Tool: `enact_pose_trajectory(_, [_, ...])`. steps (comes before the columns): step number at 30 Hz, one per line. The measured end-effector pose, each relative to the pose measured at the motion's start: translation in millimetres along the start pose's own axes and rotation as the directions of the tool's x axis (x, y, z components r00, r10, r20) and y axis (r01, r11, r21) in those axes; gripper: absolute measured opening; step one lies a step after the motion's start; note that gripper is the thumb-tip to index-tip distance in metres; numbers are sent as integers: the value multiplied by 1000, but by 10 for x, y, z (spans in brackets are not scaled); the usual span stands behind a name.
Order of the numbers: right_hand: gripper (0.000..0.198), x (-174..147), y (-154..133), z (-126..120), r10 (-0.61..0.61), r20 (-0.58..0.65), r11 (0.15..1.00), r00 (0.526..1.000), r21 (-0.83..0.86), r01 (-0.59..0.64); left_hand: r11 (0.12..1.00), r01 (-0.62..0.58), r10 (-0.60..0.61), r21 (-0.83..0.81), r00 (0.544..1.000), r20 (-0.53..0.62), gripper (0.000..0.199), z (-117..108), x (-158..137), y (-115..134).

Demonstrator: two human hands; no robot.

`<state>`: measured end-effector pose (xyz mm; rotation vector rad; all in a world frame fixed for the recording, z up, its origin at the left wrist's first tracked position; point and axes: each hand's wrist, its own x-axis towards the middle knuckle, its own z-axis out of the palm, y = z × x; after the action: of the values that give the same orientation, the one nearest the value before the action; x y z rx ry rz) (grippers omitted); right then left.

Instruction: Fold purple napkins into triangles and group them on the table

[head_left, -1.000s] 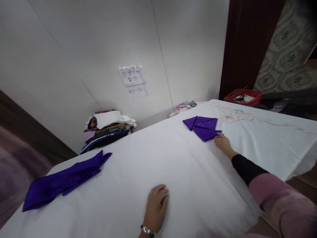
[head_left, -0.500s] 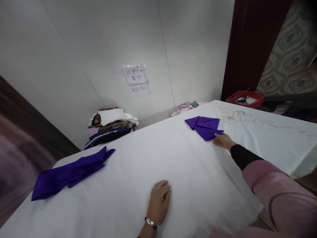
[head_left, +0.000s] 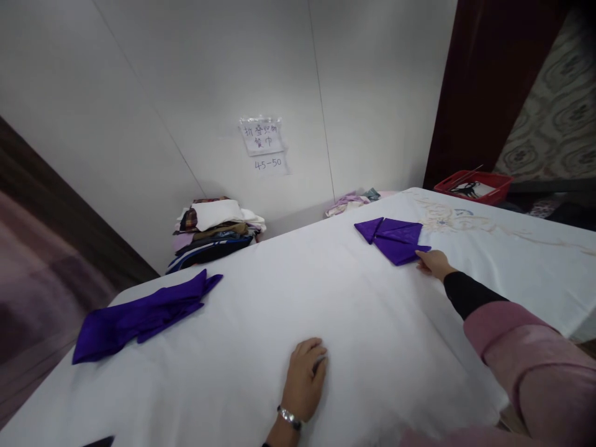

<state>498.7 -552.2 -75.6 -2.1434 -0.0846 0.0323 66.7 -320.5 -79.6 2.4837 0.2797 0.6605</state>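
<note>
A purple napkin [head_left: 398, 239], folded into pointed, angular layers, lies toward the far right of the white-covered table. At its near right corner is my right hand [head_left: 434, 264], its fingertips closed on the edge of the cloth. My left hand [head_left: 305, 379], wearing a silver bracelet, rests palm down on the white tablecloth [head_left: 261, 310]. Its fingers are slightly bent with the thumb apart, and it holds nothing. Farther left lies a long heap of purple cloth [head_left: 144, 316], loosely laid out and touched by neither hand.
Against the wall behind the table sits a stack of folded clothes [head_left: 216, 230]. More fabric [head_left: 349, 202] lies farther right. A red basket [head_left: 500, 189] stands beyond the far right corner. Handwritten paper signs [head_left: 263, 136] hang on the wall. A dark object [head_left: 101, 442] shows at the bottom left edge.
The view has shifted slightly, so everything sits a little farther right. My right fingers have closed more on the napkin's corner. My left hand stays put on the tablecloth.
</note>
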Motion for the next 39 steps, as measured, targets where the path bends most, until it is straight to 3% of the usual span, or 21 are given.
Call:
enact_pose_trajectory(3, [28, 8, 31, -57, -14, -97, 988, 995, -157, -1, 1000, 3, -3, -1, 1000, -4, 17, 0, -4, 0])
enact_pose_trajectory(7, [45, 55, 77, -132, -150, -195, 944, 969, -319, 82, 1000, 7, -7, 3, 1000, 11, 18, -7, -6, 5])
enact_pose_trajectory(10, [44, 93, 117, -90, -253, -126, 895, 959, -408, 182, 1000, 13, -14, 6, 1000, 25, 17, -10, -10, 0])
enact_pose_trajectory(14, [34, 81, 186, 43, -289, -10, 837, 957, -489, 247, 1000, 23, -23, 5, 999, 24, 17, -12, -10, -2])
enact_pose_trajectory(20, [40, -17, 240, 31, -327, -21, 788, 945, -558, 260, 1000, 26, -26, 9, 1000, 16, 19, -38, 11, 30])
enact_pose_trajectory(26, [49, -224, 277, -20, -456, -29, 709, 889, -616, 343, 1000, -7, 7, 17, 1000, -3, 19, -30, 9, -2])
enact_pose_trajectory(32, [49, -691, 340, 188, -545, 184, 602, 818, -592, 535, 1000, -17, 17, 17, 1000, -7, 18, -13, 9, -16])
enact_pose_trajectory(35, [49, -810, 330, 204, -577, 219, 585, 787, -561, 586, 1000, -19, 19, 18, 1000, 3, 18, -19, 6, -15])
enact_pose_trajectory(39, [44, -598, 280, -19, -539, 118, 635, 834, -593, 495, 999, -31, 31, 9, 999, 13, 20, -34, -1, -22])
